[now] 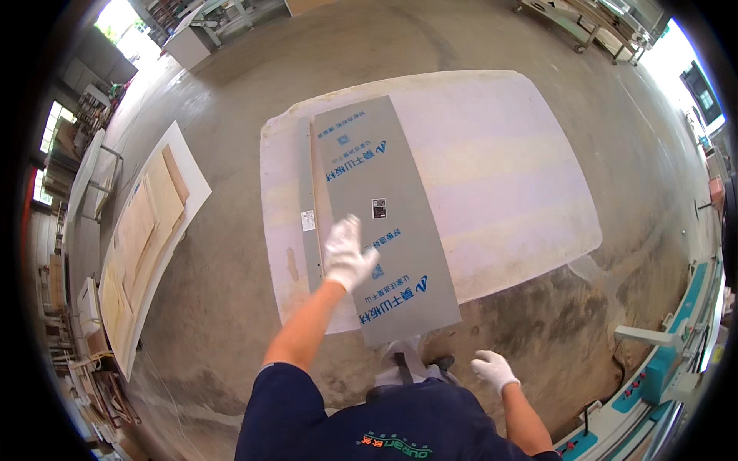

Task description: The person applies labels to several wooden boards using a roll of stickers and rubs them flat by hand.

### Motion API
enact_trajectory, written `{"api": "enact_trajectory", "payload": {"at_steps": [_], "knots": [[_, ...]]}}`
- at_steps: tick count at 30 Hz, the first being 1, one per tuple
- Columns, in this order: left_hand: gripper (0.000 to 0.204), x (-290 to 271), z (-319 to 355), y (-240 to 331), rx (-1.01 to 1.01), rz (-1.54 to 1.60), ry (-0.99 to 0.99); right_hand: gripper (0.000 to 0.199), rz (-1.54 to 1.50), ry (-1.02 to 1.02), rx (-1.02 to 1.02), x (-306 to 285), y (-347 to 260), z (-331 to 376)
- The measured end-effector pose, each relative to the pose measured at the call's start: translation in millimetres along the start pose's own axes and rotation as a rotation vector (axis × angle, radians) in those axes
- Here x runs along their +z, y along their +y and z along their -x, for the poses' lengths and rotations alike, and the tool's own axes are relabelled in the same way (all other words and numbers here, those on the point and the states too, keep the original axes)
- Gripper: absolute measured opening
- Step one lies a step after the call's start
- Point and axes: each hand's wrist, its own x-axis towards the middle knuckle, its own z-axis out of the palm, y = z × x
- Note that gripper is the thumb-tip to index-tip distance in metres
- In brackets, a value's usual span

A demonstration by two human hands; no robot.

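My left hand (350, 257), in a white glove and slightly blurred, is over the left side of a long grey board (411, 223). Its fingers are stretched out with the thumb apart, and nothing is in it; whether it touches the board I cannot tell. Blue print and a small dark label (379, 208) mark the board. Along its left edge shows a narrow grey strip (305, 165) with a white label (308, 220). My gloved right hand (494, 370) hangs low at the right, away from the board, empty with loosely bent fingers.
The board lies on a large whitish sheet (507, 169) on the concrete floor. Wood offcuts (150, 219) rest on a white panel (192, 184) at left. A teal and grey machine (653, 376) stands at lower right. Wheeled carts (573, 27) are at the far right.
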Motion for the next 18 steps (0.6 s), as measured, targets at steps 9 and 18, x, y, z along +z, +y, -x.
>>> {"api": "enact_trajectory", "payload": {"at_steps": [9,18], "knots": [[0.097,75,96,103,0.737,-0.104,-0.494,0.054,-0.747,0.400,0.268,21,184,65],[0.114,68,127,62,0.450,-0.570,-0.420,0.065,-0.681,0.338,0.219,123,293,114]]}}
